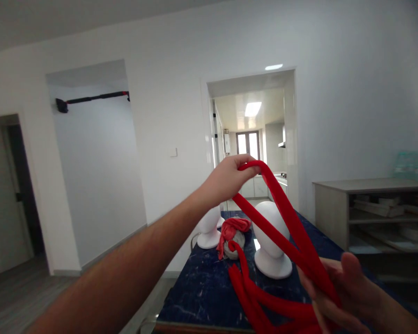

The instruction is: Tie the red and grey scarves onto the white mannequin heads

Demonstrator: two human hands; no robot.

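My left hand (231, 178), raised at the middle, pinches a long red cloth strip (282, 199) between thumb and fingers. From there the strip folds into a narrow loop, and its two lengths slope down to the right. Lower down, my right hand (348, 292) has its fingers around the joined lengths, with the thumb standing up. More of the red cloth trails over the dark blue marbled table. Behind the strip stands a white foam mannequin head (270, 260), partly hidden by it.
Further left on the table is another white mannequin head (209, 229), mostly behind my left arm. Beside it lies a bundle of coral and grey cloth (235, 236). A shelf unit (330, 204) stands at the right. Beyond the table, a doorway (290, 134) opens onto a kitchen.
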